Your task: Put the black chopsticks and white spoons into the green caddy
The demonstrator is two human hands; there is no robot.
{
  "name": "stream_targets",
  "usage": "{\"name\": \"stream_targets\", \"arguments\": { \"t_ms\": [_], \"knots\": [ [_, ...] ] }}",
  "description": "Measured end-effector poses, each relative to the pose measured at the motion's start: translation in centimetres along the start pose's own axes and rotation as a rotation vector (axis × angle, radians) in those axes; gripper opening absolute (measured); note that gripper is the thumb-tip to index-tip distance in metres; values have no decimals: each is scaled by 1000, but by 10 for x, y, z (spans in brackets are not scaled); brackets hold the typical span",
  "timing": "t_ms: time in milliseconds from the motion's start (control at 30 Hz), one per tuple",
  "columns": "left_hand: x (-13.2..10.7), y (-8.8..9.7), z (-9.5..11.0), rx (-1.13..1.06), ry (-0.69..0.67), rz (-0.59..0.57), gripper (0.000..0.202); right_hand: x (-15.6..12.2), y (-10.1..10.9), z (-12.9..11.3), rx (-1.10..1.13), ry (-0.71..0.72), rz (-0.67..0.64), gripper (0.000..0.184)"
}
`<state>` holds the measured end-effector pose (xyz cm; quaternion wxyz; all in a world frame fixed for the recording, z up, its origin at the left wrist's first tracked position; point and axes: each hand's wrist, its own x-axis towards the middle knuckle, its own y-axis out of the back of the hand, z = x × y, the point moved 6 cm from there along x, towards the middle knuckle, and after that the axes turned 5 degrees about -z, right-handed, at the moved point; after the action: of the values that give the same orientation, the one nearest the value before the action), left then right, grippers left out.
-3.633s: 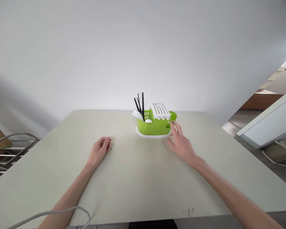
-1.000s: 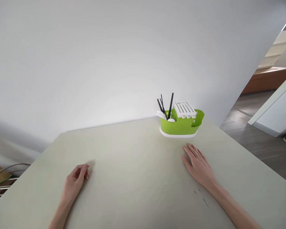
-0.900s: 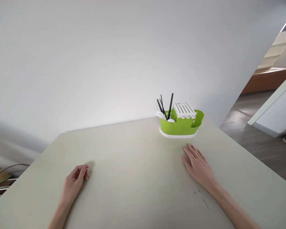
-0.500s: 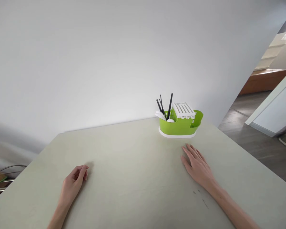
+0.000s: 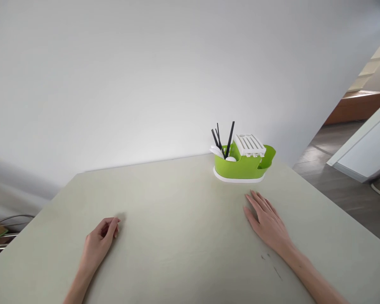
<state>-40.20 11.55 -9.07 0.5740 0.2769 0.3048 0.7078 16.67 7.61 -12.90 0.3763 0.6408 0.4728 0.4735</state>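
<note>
My left hand rests on its side on the pale table, fingers loosely curled and thumb against them; I see nothing held in it. Flat on the tabletop lies my right hand, fingers stretched and a little apart, just in front of a green cutlery caddy. The caddy stands on a white base near the wall and has a slotted white top over its middle. In its left compartment are several black chopsticks and white spoons. Neither hand touches the caddy.
A white wall runs along the table's back edge. Dark scuff marks show beside my right forearm. Off the left edge is a metal rack; grey floor and a white panel lie to the right.
The view has shifted slightly, so the caddy and right hand appear a little further right. Both hands keep their poses on the table.
</note>
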Motion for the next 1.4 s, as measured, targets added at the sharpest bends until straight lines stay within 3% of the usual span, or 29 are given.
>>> {"name": "stream_targets", "arguments": {
  "t_ms": [367,500,600,700,933,1167,1400],
  "knots": [
    [-2,0,12,45,27,-19,51,-2,7,-1,95,-27,18,61],
    [-2,-1,13,39,32,-30,51,7,25,1,137,-39,92,69],
    [-2,-1,12,28,39,-35,50,23,46,3,55,10,188,77],
    [-2,-2,12,20,39,-34,51,46,56,7,-60,67,202,80],
    [-2,-1,15,49,15,-24,52,71,50,19,-178,111,148,74],
    [-6,-2,23,59,-25,0,50,86,56,30,-135,77,148,68],
    [-13,-9,34,40,9,-20,50,84,62,25,-154,49,143,66]
  ]
}}
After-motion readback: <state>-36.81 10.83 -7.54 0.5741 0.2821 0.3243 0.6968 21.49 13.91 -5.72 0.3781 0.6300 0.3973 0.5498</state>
